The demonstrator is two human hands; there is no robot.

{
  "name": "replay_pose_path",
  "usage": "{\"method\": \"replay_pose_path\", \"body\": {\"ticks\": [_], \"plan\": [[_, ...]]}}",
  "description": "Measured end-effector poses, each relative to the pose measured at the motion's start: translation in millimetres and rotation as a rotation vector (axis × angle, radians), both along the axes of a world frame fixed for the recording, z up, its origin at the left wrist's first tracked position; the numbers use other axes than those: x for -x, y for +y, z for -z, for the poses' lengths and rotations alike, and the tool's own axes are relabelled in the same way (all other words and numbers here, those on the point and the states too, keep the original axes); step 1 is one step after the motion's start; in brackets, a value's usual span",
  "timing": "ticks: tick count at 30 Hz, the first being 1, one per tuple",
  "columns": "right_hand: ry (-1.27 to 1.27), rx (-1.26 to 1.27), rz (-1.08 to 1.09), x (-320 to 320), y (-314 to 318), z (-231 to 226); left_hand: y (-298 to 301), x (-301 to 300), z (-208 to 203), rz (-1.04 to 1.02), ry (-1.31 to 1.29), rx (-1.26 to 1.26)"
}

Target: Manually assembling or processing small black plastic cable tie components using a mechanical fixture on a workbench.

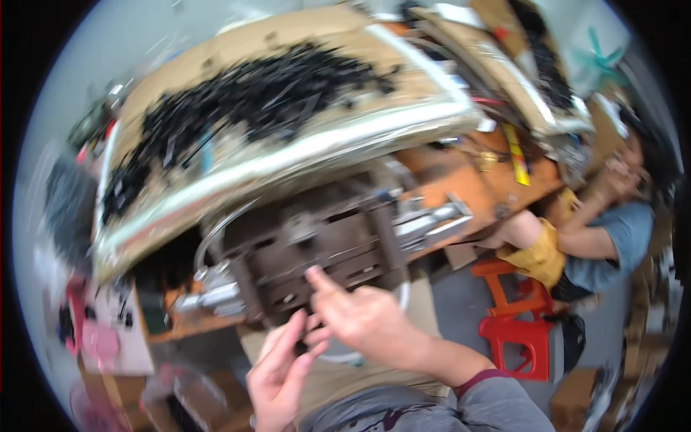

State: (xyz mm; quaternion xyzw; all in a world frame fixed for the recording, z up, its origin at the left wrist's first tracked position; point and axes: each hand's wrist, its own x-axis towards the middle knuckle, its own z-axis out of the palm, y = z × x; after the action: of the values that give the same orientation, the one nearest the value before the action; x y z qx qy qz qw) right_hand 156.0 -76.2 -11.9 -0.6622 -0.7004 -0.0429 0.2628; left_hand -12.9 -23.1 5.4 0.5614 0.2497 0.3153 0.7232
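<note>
My left hand (277,374) is at the near edge of a dark brown metal fixture (327,248), its fingers and thumb curled toward each other. A small dark spot shows between them, too blurred to name. Just right of it, my right hand (371,324) reaches in over the near side of the fixture. Its index finger stretches toward the fixture's middle, apart from the thumb side, which lies close to my left fingertips. Its remaining fingers are partly hidden. A silvery block (301,227) sits on the fixture beyond that fingertip.
Metal cylinders (212,299) flank the fixture, with another pair (435,223) on its right. Behind stands a wide cardboard tray (288,29) with white edges, heaped with black strips (266,90). At right, a person (604,230) sits near red stools (515,345).
</note>
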Motion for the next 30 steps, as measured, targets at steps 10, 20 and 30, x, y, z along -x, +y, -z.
{"method": "replay_pose_path", "body": {"ticks": [10,20,30], "plan": [[-0.134,-0.095,0.061,1.3,-3.3,20.9,1.4,17.6,9.5,-0.105,0.066,-0.320],[0.104,-0.129,-0.147,-0.3,-28.0,32.5,0.6,11.0,2.1,-0.074,0.087,-0.575],[1.242,-0.039,-0.093,-13.7,-39.6,10.8,-12.4,-7.7,-2.6,0.067,0.155,-0.798]]}}
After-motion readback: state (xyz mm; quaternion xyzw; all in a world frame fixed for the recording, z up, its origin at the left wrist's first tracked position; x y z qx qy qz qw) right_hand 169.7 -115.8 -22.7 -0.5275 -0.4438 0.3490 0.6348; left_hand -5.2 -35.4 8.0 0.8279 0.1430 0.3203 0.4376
